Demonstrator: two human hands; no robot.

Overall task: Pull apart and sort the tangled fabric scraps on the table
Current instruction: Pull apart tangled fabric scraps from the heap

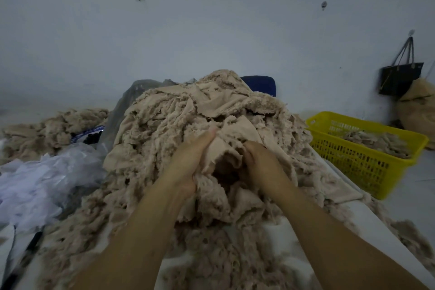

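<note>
A large heap of beige fabric scraps [179, 122] covers the middle of the white surface [289, 233], with loose scraps spread from it toward 6 o'clock. Both hands work at the near face of the heap. The left hand [188, 162] has its grip clamped on a beige scrap [226, 148], thumb extended upward along the cloth and fingers curled under it. The right hand [261, 160], just beside it at 3 o'clock, has its grip clamped on the same scrap, fingers curled into the fold. The scrap lies between the two hands and touches the heap below. A yellow slotted basket [367, 169] stands at 3 o'clock from the heap, near its edge, and contains a shallow layer of beige scraps [379, 142]. A smaller beige pile [54, 127] lies at 9 o'clock. White crumpled plastic [40, 183] lies at 8 o'clock, touching the heap. A blue chair back [259, 85] shows behind the heap at 12 o'clock. A black bag [400, 77] hangs on the wall at 2 o'clock, above a filled sack [416, 108].
</note>
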